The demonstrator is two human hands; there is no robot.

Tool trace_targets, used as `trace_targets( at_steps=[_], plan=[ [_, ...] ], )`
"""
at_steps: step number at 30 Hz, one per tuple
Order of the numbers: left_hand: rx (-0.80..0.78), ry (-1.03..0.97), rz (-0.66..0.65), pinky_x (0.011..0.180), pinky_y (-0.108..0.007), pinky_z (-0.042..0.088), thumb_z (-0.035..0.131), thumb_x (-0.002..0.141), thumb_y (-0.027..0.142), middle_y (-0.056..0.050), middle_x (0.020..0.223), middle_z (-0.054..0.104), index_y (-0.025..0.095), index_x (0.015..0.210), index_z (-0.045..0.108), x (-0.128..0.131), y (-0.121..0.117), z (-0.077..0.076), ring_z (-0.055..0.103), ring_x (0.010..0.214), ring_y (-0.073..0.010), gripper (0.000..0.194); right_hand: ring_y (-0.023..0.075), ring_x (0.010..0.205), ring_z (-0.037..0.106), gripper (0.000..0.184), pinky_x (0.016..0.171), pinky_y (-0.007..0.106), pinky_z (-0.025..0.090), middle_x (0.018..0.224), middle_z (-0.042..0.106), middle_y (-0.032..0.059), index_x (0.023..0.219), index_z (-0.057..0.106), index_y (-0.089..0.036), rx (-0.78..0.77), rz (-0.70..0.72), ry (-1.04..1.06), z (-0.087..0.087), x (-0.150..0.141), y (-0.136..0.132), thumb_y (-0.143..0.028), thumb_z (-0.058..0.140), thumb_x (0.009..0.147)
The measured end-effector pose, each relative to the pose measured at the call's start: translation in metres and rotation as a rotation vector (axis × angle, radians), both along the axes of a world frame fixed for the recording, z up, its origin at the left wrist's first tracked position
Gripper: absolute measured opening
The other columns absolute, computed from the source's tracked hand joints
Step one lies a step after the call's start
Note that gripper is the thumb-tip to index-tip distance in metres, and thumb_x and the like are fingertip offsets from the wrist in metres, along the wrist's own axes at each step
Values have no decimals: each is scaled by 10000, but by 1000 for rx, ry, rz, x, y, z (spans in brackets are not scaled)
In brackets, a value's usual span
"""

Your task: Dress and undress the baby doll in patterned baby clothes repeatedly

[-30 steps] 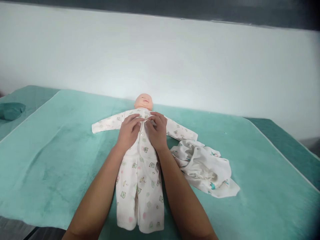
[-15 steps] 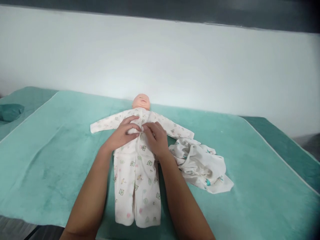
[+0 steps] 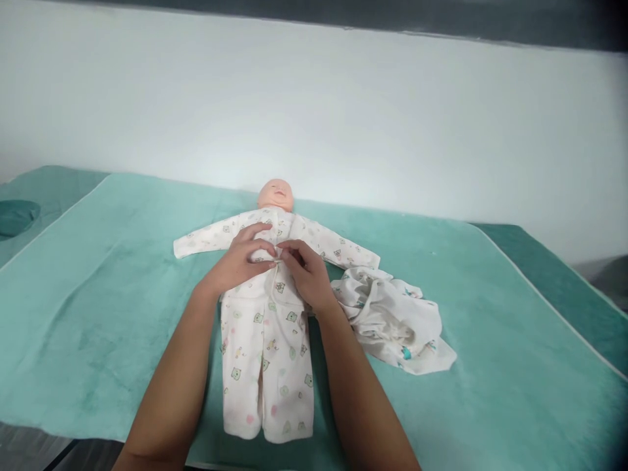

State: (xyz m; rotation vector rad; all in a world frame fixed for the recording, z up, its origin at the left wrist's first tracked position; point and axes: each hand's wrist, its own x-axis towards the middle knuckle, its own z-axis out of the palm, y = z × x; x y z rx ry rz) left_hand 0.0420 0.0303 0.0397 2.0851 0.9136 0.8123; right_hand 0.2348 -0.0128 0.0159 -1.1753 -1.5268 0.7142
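Note:
A baby doll [image 3: 275, 193] lies on its back, its head toward the wall. It wears a white patterned top [image 3: 333, 242] with long sleeves spread out, and matching trousers [image 3: 289, 366] stretch toward me. My left hand [image 3: 246, 256] rests on the doll's chest, thumb and index finger pinching the top's front edge at the middle. From the other side my right hand [image 3: 305, 268] pinches the same front opening, its fingertips close against the left ones. Whatever small fastening may be between the fingertips is hidden.
A crumpled white cloth [image 3: 397, 320] with teal prints lies right of the doll, near my right forearm. Green sheeting [image 3: 112, 314] covers the table. A white wall [image 3: 314, 118] stands behind, and a darker green bundle [image 3: 17, 217] is at far left.
Both hands keep nearly the same pinch at the top's front, with the fingertips shifting only slightly. The whole view has moved a little; the doll and cloth stay in place.

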Motion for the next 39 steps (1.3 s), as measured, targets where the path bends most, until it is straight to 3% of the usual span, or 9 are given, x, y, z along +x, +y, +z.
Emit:
trace_targets(
  at_steps=[4, 10, 13, 19, 26, 33, 39],
  plan=[
    [23, 42, 17, 949, -411, 574, 666, 903, 336, -27, 1576, 392, 283, 952, 716, 4, -2, 0, 328, 1494, -325, 87, 161, 802, 583, 235, 770, 296, 454, 853, 647, -11, 997, 688, -239, -35, -25, 62, 3, -2, 0, -392, 509, 990],
    [71, 81, 58, 1038, -472, 521, 685, 896, 338, -28, 1560, 414, 255, 896, 655, 8, -5, 2, 310, 1498, -324, 89, 144, 663, 527, 291, 673, 278, 429, 674, 554, -32, 979, 705, -224, -85, -70, 137, 1, -5, 0, -440, 510, 989],
    [46, 72, 47, 1010, -459, 538, 677, 899, 332, -27, 1567, 403, 252, 908, 648, 7, -4, 3, 311, 1499, -323, 85, 135, 688, 519, 209, 704, 279, 438, 794, 627, -19, 1023, 700, -229, -38, -122, 137, -2, -6, 1, -376, 568, 956],
    [25, 25, -3, 800, -355, 601, 652, 906, 325, -39, 1589, 373, 294, 1067, 695, 3, 0, -2, 316, 1500, -332, 169, 120, 673, 501, 186, 702, 292, 458, 1027, 686, 10, 1061, 693, -244, 99, -139, 58, -3, -7, 0, -255, 556, 936],
    [134, 43, 27, 1083, -480, 496, 664, 913, 325, -55, 1552, 443, 271, 1013, 717, 5, 0, -3, 370, 1474, -307, 125, 139, 770, 601, 341, 717, 301, 489, 1242, 669, 36, 1233, 642, -257, 192, -90, -101, -3, -8, -1, -169, 508, 931],
    [133, 50, 39, 1142, -502, 439, 645, 927, 331, -54, 1548, 453, 269, 990, 727, 6, -1, -2, 364, 1480, -298, 120, 170, 812, 627, 334, 736, 311, 474, 1081, 688, 32, 1225, 650, -260, 206, -128, -284, 1, -9, -3, -154, 515, 938],
    [165, 48, 82, 1128, -512, 443, 648, 927, 329, -46, 1514, 496, 259, 920, 713, 9, -4, 0, 392, 1455, -299, 96, 143, 737, 572, 281, 719, 298, 459, 959, 617, 9, 1179, 657, -262, 152, -57, -104, -4, -5, 0, -186, 526, 942]
  ],
)
